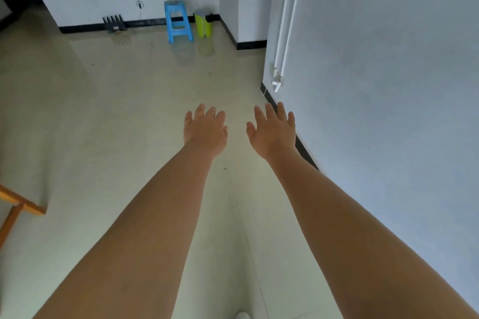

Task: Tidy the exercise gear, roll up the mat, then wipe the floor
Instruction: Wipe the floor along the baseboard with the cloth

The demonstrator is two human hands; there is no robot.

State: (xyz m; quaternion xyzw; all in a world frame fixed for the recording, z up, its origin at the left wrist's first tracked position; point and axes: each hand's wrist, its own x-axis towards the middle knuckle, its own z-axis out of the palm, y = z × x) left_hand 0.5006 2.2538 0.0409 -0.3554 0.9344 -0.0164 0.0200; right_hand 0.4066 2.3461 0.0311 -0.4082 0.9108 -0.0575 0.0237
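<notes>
- Above the floor [129, 116], both bare arms reach forward; the left hand [206, 128] and right hand [272, 132] are side by side but apart, backs up, fingers spread and straight, holding nothing and touching nothing.
- The floor is pale, glossy tile with thin seams; it mirrors the things at the far wall.
- A white wall [388, 85] with a black skirting runs close along the right; white pipes [287, 21] go down it to a small fitting.
- At the far wall stand a blue stool [177, 21] and, just beside it on the right, a yellow-green bin [203, 24] with its lid shut; its contents are hidden.
- Left of the stool, well apart, a dark pronged rack [114, 24] leans at the skirting.
- A wooden frame [20, 204] juts in at the left edge.
- No mat or exercise gear shows in this view.
</notes>
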